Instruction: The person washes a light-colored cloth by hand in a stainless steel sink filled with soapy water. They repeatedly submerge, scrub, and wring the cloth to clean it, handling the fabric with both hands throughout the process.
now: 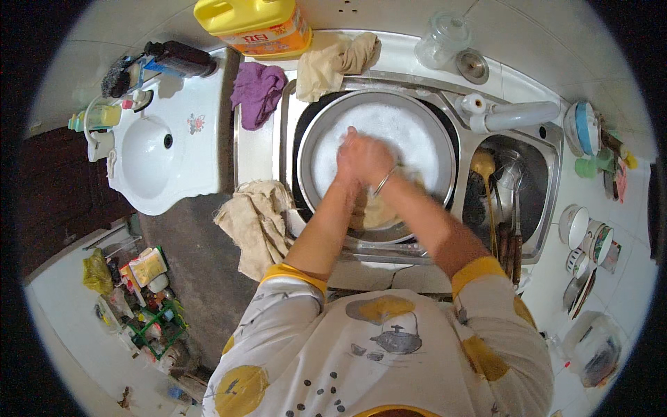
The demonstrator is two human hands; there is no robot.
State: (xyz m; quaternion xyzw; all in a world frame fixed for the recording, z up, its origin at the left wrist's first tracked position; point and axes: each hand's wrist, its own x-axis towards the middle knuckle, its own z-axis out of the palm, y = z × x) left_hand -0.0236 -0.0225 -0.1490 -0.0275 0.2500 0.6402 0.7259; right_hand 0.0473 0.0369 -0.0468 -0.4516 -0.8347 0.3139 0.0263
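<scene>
A large round metal basin (303, 163) sits in the left bowl of the steel sink and holds white suds. My left hand (349, 165) and my right hand (376, 159) are pressed together over the suds, fingers closed and somewhat blurred. What lies between them is hidden. A bracelet circles my right wrist. Wet beige cloth (375, 214) shows in the basin under my wrists, on its near side, partly covered by my forearms.
At the left edge lie a beige cloth (258, 221) and a purple cloth (258, 94). Behind stand a yellow jug (260, 31), another cloth (326, 66) and a glass jar (445, 40). The right bowl (535, 194) holds a ladle (483, 165) and other utensils. A white washbasin (149, 187) stands left.
</scene>
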